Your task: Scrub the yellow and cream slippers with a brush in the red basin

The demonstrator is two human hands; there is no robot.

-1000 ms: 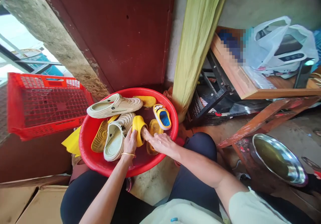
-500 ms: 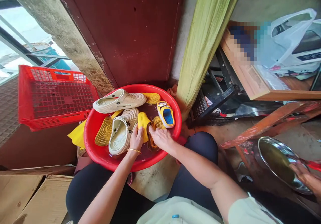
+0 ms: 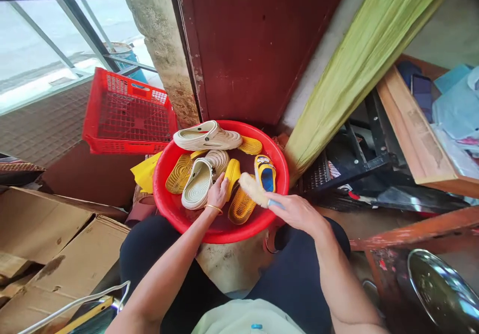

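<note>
My left hand (image 3: 218, 192) grips a yellow clog (image 3: 232, 176) over the red basin (image 3: 220, 236). In my right hand (image 3: 297, 213) is a scrub brush (image 3: 254, 188) with cream bristles and a blue handle, out of the clog and just right of it. Beneath the brush lies a yellow sole (image 3: 243, 208) with a zigzag tread. One beige clog (image 3: 202, 181) stands left of my left hand; another beige clog (image 3: 207, 137) rests across the back of the basin. A yellow clog with a blue inside (image 3: 266, 174) leans at the right rim. Dark water shows between the shoes.
A red plastic crate (image 3: 130, 119) stands behind the basin to the left, with cardboard boxes (image 3: 75, 259) nearer me. Green cloth (image 3: 337, 89) hangs at the right, before a wooden table (image 3: 415, 134). A metal bowl (image 3: 441, 289) of liquid sits at lower right.
My right hand has drawn back from the yellow clog's opening, and the brush now shows. The view has turned, shifting the basin right. Another person's hand at the metal bowl has left the view.
</note>
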